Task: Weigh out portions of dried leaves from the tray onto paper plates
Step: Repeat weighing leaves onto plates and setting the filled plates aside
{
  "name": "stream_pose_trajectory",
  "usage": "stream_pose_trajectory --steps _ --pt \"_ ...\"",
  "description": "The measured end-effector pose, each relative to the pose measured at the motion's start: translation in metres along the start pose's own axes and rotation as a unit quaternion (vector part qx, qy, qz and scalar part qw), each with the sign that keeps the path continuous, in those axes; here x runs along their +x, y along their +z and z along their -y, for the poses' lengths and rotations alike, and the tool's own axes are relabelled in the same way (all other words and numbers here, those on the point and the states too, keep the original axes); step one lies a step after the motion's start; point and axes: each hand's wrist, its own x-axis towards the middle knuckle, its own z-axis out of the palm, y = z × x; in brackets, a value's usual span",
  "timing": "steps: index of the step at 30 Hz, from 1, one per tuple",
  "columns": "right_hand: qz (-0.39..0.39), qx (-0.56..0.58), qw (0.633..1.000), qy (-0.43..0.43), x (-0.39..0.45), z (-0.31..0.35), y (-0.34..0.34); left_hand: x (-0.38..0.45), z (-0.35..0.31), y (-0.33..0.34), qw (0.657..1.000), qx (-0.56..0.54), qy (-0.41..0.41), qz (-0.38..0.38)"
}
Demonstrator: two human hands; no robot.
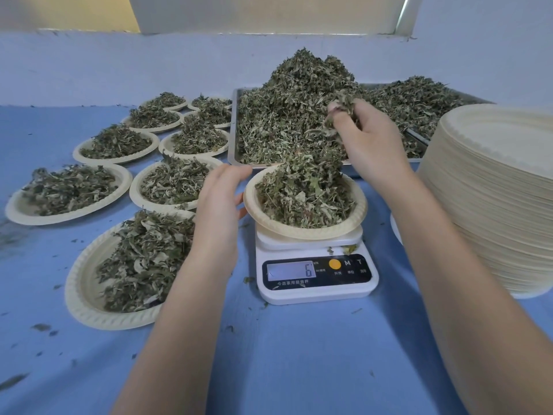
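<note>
Both forearms are bare from the near edge of view to the wrists, with no sleeve, watch or band on either. The left hand (220,202), left of the scale (315,265), wears no glove or ring, nor does the right hand (369,142) beyond it.

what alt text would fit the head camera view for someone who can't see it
A person's right hand grips a clump of dried green leaves over a heaped cream paper plate on a white digital kitchen scale, while the open left hand hovers beside the plate's rim. Behind sits a leaf-piled metal tray; filled plates lie left, a stack of empty plates right.
</note>
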Motion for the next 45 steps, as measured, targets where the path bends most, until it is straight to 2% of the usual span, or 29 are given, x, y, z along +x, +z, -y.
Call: stream_pose_trajectory --steps 3,6,8,10,14,24,35,39,45 --pt "0.033 -0.035 0.998 -0.03 -0.003 0.004 -0.003 -0.001 -0.001 0.001 1.0 0.0 -0.001 -0.002" --pt "0.14 -0.083 0.985 -0.06 -0.007 0.01 -0.011 -0.001 -0.001 0.0 1.0 -0.007 -0.004 -0.003" --pt "0.182 -0.123 0.973 -0.076 -0.006 0.011 -0.015 0.0 -0.001 0.0 1.0 -0.006 -0.005 -0.004" --pt "0.166 -0.114 0.977 -0.075 -0.005 0.013 -0.015 -0.001 -0.001 0.001 1.0 -0.004 -0.005 -0.002" --pt "0.084 -0.055 0.993 -0.059 -0.005 0.014 -0.011 -0.001 -0.001 0.001 1.0 0.001 -0.002 -0.002" --pt "-0.011 0.031 0.996 0.082 -0.002 -0.003 -0.003 -0.001 -0.002 0.0 1.0 0.014 -0.001 -0.007" --pt "-0.022 0.008 0.985 0.171 0.01 -0.015 0.001 -0.003 -0.002 0.002 1.0 0.03 -0.005 -0.004" --pt "0.047 -0.076 0.976 0.2 0.029 -0.008 0.003 -0.002 0.0 0.003 0.999 0.051 -0.015 -0.003" --pt "0.228 -0.24 0.917 0.223 0.06 0.01 0.014 -0.001 0.0 0.0 0.999 0.038 -0.024 -0.016"
